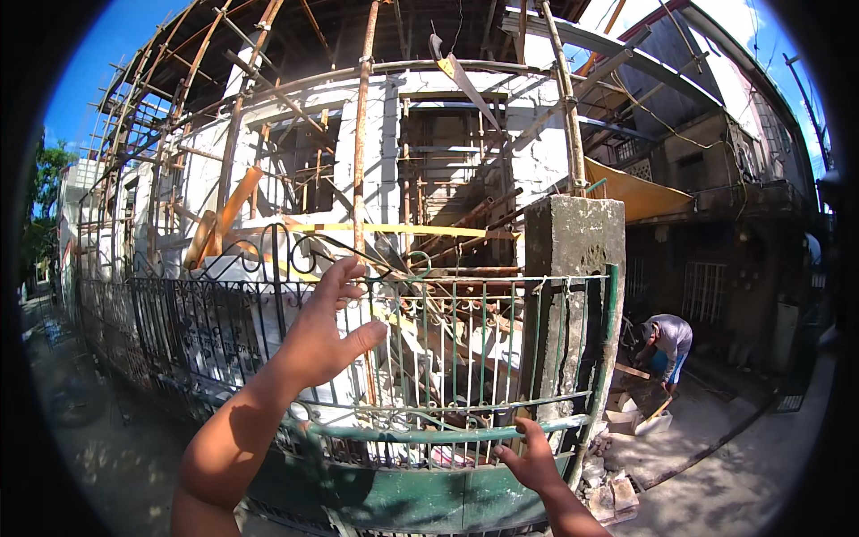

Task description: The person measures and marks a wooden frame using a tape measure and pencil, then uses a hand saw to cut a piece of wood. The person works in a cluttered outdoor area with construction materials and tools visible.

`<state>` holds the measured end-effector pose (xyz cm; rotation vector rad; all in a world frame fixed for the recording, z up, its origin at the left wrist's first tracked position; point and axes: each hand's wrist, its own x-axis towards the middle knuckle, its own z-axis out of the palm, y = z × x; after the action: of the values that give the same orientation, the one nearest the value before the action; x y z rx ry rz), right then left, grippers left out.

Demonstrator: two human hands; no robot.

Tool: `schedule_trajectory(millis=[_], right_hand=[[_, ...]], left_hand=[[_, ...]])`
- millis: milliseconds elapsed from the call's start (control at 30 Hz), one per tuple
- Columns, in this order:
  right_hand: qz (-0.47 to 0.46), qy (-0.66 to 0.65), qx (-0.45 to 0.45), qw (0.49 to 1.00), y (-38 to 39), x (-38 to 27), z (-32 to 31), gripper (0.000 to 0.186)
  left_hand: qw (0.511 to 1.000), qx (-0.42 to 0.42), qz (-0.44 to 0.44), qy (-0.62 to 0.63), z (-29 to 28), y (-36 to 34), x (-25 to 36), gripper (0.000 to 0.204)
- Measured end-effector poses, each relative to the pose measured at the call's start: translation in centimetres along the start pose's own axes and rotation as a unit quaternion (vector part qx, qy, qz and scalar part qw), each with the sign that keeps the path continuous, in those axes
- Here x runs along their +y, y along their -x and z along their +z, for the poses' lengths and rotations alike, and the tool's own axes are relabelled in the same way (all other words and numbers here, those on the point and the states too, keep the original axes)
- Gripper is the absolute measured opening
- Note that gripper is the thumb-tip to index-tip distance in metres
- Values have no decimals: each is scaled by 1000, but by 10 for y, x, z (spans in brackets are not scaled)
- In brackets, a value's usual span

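Note:
My left hand (333, 327) is raised in front of a metal fence gate (465, 483) with green and black bars, its fingers apart and slightly curled near the upper scrollwork (277, 255). I cannot tell whether it touches the metal. Lower right, my right hand (528, 456) has thumb and fingers spread just by the gate's green horizontal rail (447, 431), with nothing visible in its grasp. Beside the gate's right end stands a weathered concrete post (573, 233).
Behind the gate rises a white block building (528, 107) with rusty scaffold poles (362, 134) and leaning planks (234, 210). At the right, a bent-over person (671, 340) works near broken blocks (613, 501) on the paved ground. An orange tarp (635, 197) hangs above.

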<state>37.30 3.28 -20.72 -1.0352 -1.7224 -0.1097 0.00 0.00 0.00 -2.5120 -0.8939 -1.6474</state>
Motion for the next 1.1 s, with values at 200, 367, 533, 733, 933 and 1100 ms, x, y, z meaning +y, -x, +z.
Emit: schedule_trajectory(millis=[200,367,533,733,933,1100], right_hand=[[-198,139,272,931,-268,-96,52,97],[-31,109,325,939,-436,-133,85,115],[-4,-358,223,907,-538,-132,107,120],[-139,-727,35,672,-581,-158,92,129],[-248,-721,26,647,-609,-209,42,122],[-212,-602,106,763,-608,-236,29,40]], left_hand=[[991,-3,97,-90,-15,-58,-100,105],[993,40,103,-38,-11,-137,-174,117],[988,77,131,3,-17,-164,-220,117],[970,89,109,199,-58,-169,-268,102],[947,125,151,256,-112,-149,-270,94],[944,107,201,239,-121,-120,-276,96]])
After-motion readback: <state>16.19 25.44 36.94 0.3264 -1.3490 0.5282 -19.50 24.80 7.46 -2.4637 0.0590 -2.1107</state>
